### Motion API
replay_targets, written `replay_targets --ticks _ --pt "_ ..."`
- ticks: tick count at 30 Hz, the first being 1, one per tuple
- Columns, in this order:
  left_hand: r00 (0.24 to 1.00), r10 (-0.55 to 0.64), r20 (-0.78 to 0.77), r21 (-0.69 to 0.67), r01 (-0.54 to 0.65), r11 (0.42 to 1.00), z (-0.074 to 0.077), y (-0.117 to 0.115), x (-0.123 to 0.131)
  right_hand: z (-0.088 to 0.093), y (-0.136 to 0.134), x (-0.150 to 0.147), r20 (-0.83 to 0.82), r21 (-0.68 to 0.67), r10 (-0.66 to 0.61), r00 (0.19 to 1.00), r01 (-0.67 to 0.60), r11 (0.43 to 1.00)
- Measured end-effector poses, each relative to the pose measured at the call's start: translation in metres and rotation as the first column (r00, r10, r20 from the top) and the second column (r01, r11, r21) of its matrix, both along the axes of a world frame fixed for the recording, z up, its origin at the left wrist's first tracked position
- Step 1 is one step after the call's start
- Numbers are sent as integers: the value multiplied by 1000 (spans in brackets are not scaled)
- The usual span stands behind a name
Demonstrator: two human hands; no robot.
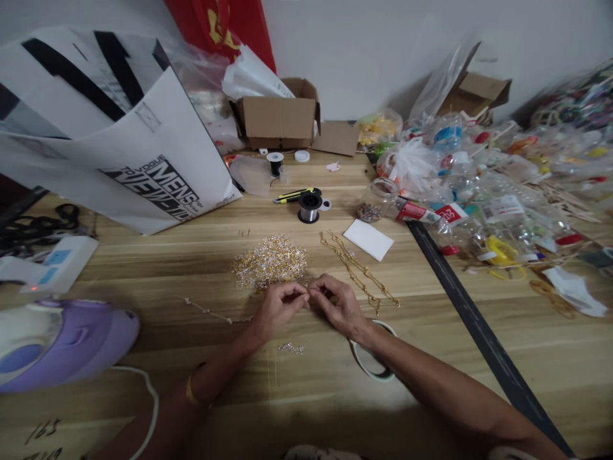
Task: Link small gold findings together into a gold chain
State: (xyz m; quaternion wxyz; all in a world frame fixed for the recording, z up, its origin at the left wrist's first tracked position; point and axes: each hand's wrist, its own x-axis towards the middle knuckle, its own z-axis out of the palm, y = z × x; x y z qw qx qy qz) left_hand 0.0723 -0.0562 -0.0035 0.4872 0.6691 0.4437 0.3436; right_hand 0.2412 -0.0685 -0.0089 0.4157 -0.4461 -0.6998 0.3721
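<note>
In the middle, the left hand [276, 309] and right hand [339, 303] have fingers pinched together; anything between them is too small to see. Beads [271, 260] lie just above. A chain [205, 311] runs out of sight at the left hand.

Head view, above table [306, 402], facing forward and down.

Here's the chain [205, 312], thin, silvery, dotted with little knobs, lying slack on the left, its right end hidden! Beyond it, the heap [269, 260], gold and silvery bits in a loose mound; nearer, a small silver cluster [290, 348]. Gold strands [353, 275] slant alongside, right.
</note>
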Motion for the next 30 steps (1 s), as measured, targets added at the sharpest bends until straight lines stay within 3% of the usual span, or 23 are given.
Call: replay_targets --ticks 6,25,30 --pt "997 -28 67 -114 35 993 2 3 0 0 1 0 -12 -5 28 1000 -28 1000" --pt "999 28 35 -23 -27 999 2 4 -2 6 -2 1 0 -86 48 999 -48 995" --pt "998 29 -48 70 -26 997 1 3 -2 4 -2 2 -15 -121 68 998 -69 990"
